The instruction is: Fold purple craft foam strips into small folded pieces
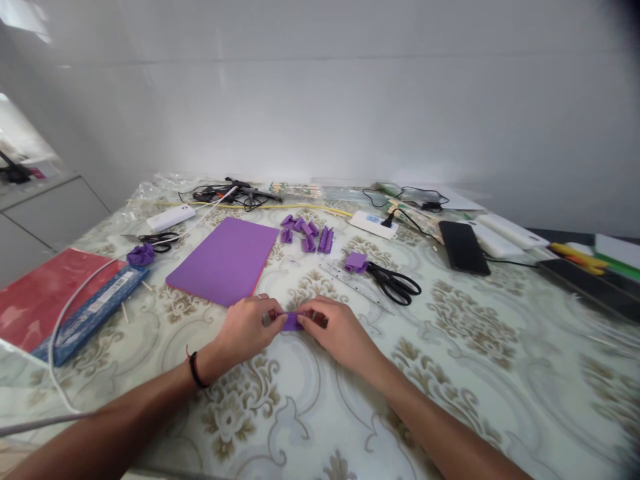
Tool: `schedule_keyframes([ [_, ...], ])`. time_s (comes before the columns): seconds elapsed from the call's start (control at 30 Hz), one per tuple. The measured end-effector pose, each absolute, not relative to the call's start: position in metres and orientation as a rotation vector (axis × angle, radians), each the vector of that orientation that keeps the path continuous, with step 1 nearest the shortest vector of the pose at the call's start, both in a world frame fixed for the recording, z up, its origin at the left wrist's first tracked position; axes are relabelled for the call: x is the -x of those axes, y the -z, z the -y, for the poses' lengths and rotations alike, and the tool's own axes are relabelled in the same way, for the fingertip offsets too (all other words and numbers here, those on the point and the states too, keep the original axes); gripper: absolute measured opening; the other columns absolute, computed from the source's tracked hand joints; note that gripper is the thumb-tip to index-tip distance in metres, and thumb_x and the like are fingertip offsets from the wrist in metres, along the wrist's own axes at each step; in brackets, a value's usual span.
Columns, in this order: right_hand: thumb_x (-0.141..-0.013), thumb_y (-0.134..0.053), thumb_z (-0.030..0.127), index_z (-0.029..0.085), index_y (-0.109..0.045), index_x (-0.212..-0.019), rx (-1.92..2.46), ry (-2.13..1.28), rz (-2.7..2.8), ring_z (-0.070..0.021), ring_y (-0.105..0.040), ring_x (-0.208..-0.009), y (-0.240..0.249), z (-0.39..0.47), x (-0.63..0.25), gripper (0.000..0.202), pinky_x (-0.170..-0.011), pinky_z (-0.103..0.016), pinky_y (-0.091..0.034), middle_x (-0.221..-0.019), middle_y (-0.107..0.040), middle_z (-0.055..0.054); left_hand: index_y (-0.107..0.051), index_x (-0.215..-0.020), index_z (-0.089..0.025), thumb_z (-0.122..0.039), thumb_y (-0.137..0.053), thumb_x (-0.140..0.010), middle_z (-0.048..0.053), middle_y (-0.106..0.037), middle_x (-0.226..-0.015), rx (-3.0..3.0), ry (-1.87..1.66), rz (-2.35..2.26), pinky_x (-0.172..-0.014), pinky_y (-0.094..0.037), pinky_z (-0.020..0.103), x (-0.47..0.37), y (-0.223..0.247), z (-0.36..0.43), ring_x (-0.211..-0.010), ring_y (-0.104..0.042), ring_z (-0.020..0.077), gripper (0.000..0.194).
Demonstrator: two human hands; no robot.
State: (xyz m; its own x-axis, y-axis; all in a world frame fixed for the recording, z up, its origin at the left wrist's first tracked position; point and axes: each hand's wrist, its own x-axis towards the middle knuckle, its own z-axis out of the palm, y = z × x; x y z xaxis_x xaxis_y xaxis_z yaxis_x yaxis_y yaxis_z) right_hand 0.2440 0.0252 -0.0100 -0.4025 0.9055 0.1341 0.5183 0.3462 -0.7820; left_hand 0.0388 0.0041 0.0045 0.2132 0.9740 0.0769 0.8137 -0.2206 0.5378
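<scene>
A small strip of purple paper (293,323) is held between both hands over the patterned tablecloth. My left hand (254,325) pinches its left end, and my right hand (334,328) pinches the right end. Beyond my left hand lies a stack of purple sheets (225,259) with a red edge showing beneath. Several folded purple pieces (307,233) are grouped past the hands. Black-handled scissors (395,283) lie to the right, their blades by a small pile of purple squares (356,262). A clear ruler (353,287) rests beside them.
At the left are a red and blue packet (85,300), crumpled purple paper (141,254), other scissors (163,241) and a white cable (60,333). A power strip (373,225), a phone (464,247) and a yellow tool (580,258) lie at the back and right.
</scene>
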Motion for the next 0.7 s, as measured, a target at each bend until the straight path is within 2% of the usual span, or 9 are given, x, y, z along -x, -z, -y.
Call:
schedule_keyframes([
  [0.2,-0.089,-0.064,0.019,0.021,-0.074,-0.092,1.260,-0.879,2.098,-0.0185,-0.061,-0.072,0.0130,-0.0256,-0.2437,0.010,-0.069,-0.031,-0.047,-0.085,-0.069,-0.003,-0.072,-0.087,-0.022,-0.020,-0.068,-0.088,0.001,-0.073,-0.090,-2.143,-0.527,-1.637,-0.065,-0.044,0.027,-0.0378,-0.0024,-0.0046,-0.066,-0.063,0.0163,0.004],
  [0.3,-0.088,-0.063,0.016,0.020,-0.072,-0.090,1.273,-0.864,2.125,-0.0185,-0.061,-0.072,0.0130,-0.0255,-0.2430,0.010,-0.069,-0.031,-0.045,-0.086,-0.068,-0.003,-0.071,-0.095,-0.022,-0.018,-0.067,-0.088,0.002,-0.073,-0.102,-2.210,-0.486,-1.613,-0.066,-0.045,0.028,-0.0373,0.0007,-0.0048,-0.068,-0.064,0.0165,0.009],
  [0.4,-0.086,-0.062,0.011,0.020,-0.070,-0.088,1.279,-0.844,2.148,-0.0189,-0.061,-0.074,0.0125,-0.0250,-0.2419,0.011,-0.068,-0.030,-0.044,-0.086,-0.068,-0.003,-0.070,-0.100,-0.021,-0.015,-0.063,-0.090,0.004,-0.071,-0.109,-2.303,-0.428,-1.578,-0.066,-0.046,0.030,-0.0370,0.0034,-0.0047,-0.074,-0.067,0.0186,0.014],
  [0.53,-0.085,-0.063,0.009,0.020,-0.068,-0.083,1.274,-0.805,2.173,-0.0185,-0.060,-0.074,0.0116,-0.0239,-0.2408,0.012,-0.067,-0.029,-0.041,-0.084,-0.067,-0.002,-0.067,-0.100,-0.022,-0.013,-0.060,-0.091,0.005,-0.071,-0.106,-2.372,-0.380,-1.541,-0.069,-0.048,0.030,-0.0372,0.0042,-0.0041,-0.087,-0.070,0.0225,0.014],
  [0.63,-0.087,-0.066,0.015,0.020,-0.068,-0.084,1.288,-0.803,2.189,-0.0185,-0.060,-0.073,0.0099,-0.0232,-0.2407,0.006,-0.066,-0.029,-0.040,-0.082,-0.067,-0.002,-0.064,-0.098,-0.022,-0.014,-0.060,-0.092,0.004,-0.072,-0.104,-2.383,-0.358,-1.534,-0.070,-0.048,0.030,-0.0376,0.0033,-0.0040,-0.090,-0.070,0.0230,0.011],
  [0.7,-0.092,-0.064,0.023,0.020,-0.068,-0.084,1.277,-0.804,2.196,-0.0185,-0.059,-0.071,0.0087,-0.0229,-0.2410,0.009,-0.066,-0.029,-0.040,-0.079,-0.067,-0.001,-0.063,-0.098,-0.021,-0.014,-0.059,-0.092,0.004,-0.072,-0.102,-2.388,-0.343,-1.529,-0.070,-0.048,0.030,-0.0377,0.0026,-0.0045,-0.089,-0.070,0.0227,0.010],
])
